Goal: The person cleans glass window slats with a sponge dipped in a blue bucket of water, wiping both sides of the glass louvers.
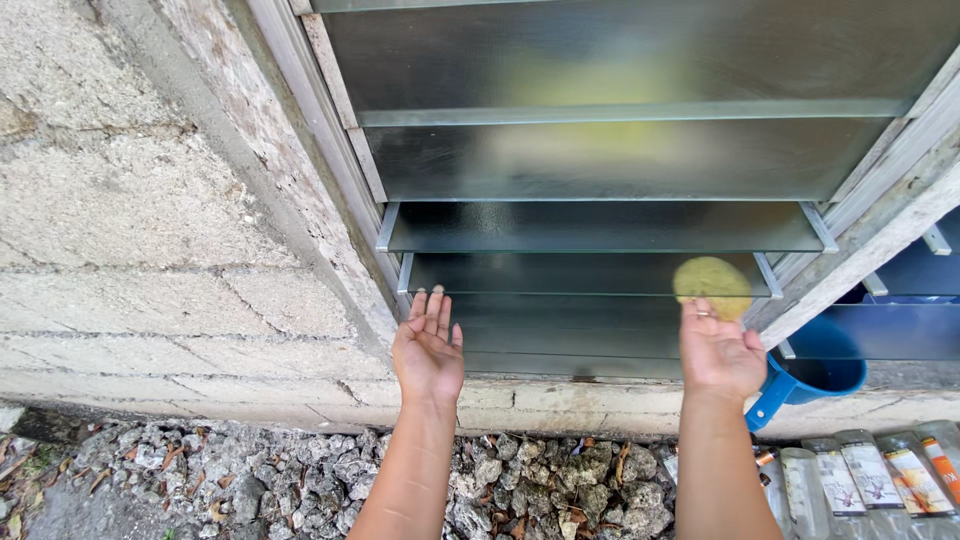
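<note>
A person's right hand (718,352) presses a round yellow-green sponge (711,283), pinched at its fingers' tips, against a louvre window's glass slat (560,275), the slat running three to nine o'clock. The left hand (428,347), fingers flat and empty, rests at the slat's nine o'clock end.

two bare forearms, no sleeves in view — a thin ring on the right hand (718,352) fingers (703,312).

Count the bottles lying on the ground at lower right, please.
4 show: bottles lie side by side on the gravel, below the blue dipper, right of the right hand. The frame edge may hide more.
</note>
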